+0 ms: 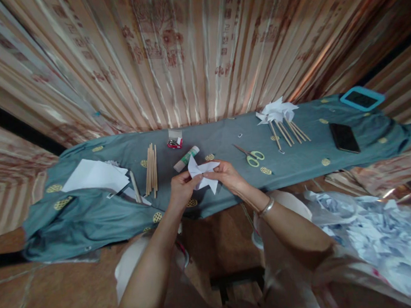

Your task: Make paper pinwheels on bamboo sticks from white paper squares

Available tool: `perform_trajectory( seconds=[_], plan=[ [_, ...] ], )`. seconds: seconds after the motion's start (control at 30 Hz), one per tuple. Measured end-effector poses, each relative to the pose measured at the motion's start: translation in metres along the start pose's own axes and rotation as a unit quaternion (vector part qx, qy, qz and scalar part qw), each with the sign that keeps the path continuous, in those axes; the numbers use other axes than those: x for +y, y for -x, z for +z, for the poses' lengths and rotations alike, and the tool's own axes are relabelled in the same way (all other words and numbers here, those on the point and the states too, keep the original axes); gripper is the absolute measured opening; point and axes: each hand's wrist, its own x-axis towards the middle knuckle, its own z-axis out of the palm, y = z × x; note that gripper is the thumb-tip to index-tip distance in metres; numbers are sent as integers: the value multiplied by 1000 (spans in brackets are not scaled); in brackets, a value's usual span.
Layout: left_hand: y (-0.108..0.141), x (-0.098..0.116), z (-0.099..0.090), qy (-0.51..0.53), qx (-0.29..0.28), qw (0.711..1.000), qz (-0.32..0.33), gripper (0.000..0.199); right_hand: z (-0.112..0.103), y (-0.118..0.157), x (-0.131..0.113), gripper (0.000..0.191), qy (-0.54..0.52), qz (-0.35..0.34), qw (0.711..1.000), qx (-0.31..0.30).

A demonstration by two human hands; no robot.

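Note:
A white folded paper pinwheel [204, 168] with pointed blades is held over the near edge of the cloth-covered table. My left hand [182, 188] pinches its left side. From the right, my right hand [228, 175] grips it, fingers reaching to the pinwheel's centre. Just behind the pinwheel lies a glue stick [186, 159]. Green-handled scissors [252, 156] rest to the right, and a bundle of wooden sticks [151, 170] lies to the left. A small red open box [175, 141] of tiny metal items stands farther back.
White paper sheets [95, 176] and a pale rod [135, 187] lie at left. At right are paper pinwheels on sticks [278, 112], a dark phone [344, 137] and a blue-framed tablet [362, 98] on the teal cloth [219, 140]. Crumpled paper [386, 238] fills a bag at lower right.

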Motion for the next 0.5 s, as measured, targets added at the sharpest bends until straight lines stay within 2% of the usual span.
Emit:
perform_trajectory(
  seconds=[0.2,0.5],
  plan=[
    [3,2,-4,27,4,999,-17,41,2,-5,7,32,3,8,1000,-15],
    [5,3,-10,36,30,999,-20,42,11,-11,12,36,-49,16,998,-26]
  ],
)
